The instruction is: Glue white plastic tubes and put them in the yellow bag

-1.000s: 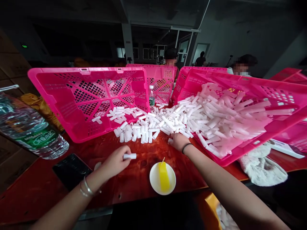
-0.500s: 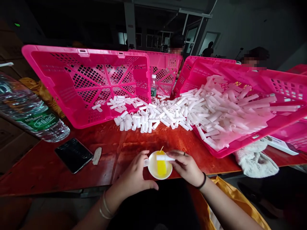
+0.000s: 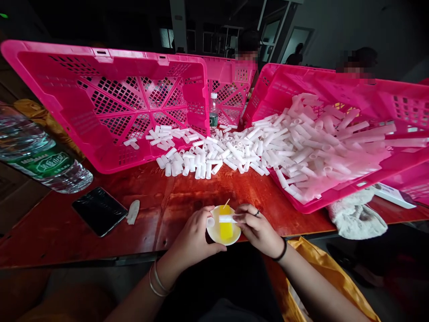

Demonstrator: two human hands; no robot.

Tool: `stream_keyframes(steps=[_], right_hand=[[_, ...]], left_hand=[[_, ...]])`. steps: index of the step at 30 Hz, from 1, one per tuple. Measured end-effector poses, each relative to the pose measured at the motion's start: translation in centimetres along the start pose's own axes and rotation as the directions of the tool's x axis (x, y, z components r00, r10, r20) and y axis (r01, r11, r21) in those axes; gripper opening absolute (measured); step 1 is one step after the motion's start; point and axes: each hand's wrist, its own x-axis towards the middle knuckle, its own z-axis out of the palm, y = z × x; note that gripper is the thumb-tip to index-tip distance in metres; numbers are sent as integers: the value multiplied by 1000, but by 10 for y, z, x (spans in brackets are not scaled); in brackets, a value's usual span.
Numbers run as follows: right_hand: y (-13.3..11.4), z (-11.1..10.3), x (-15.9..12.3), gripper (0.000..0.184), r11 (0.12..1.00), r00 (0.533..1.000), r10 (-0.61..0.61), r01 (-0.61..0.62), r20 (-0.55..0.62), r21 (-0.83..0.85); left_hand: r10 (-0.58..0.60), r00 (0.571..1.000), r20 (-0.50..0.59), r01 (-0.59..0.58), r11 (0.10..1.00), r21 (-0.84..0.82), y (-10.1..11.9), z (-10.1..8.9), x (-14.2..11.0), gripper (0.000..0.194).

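My left hand [image 3: 194, 239] is closed on a short white tube [image 3: 211, 222], held at the left rim of a small white dish [image 3: 235, 235]. My right hand [image 3: 257, 230] pinches another white tube [image 3: 227, 218] and holds it across the dish, over a yellow sponge-like block [image 3: 226, 228] with a thin stick in it. The two tube ends are close together above the dish, which sits at the near edge of the red-brown table [image 3: 174, 201]. A heap of white tubes [image 3: 214, 156] lies further back on the table.
Two tilted pink crates flank the heap: the left crate [image 3: 110, 103] holds few tubes, the right crate [image 3: 335, 134] is full. A black phone [image 3: 99, 210], a water bottle [image 3: 40, 156] and a white cloth [image 3: 358, 219] lie around. Other people sit behind the far crates.
A second ago my right hand was at the tube heap and my left held a tube over the table. Both hands have since come back to the dish, each with a tube.
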Motion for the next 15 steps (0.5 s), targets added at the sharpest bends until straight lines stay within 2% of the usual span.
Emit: stream_keyframes(steps=[2, 4, 9, 10, 13, 15], right_hand=[[-1, -1, 0, 25, 990, 994, 106, -107, 19, 93], [-3, -3, 0, 26, 976, 982, 183, -186, 40, 114], [-6, -2, -3, 16, 999, 999, 49, -49, -11, -6], [-7, -1, -4, 17, 997, 997, 69, -68, -20, 26], [-10, 2, -6, 26, 960, 973, 232, -227, -6, 162], [-10, 4, -6, 21, 956, 965, 261, -257, -16, 142]], left_hand=[[-3, 1000, 3, 3, 1000, -11, 0, 0, 0, 86], [-16, 1000, 17, 16, 999, -27, 0, 0, -1, 85], [-33, 999, 28, 35, 998, -56, -2, 0, 0, 86], [-32, 999, 25, 34, 998, -60, -2, 1, -1, 86], [-27, 999, 22, 28, 998, -64, -3, 1, -1, 85], [-21, 1000, 21, 22, 998, -56, -3, 1, -1, 86]])
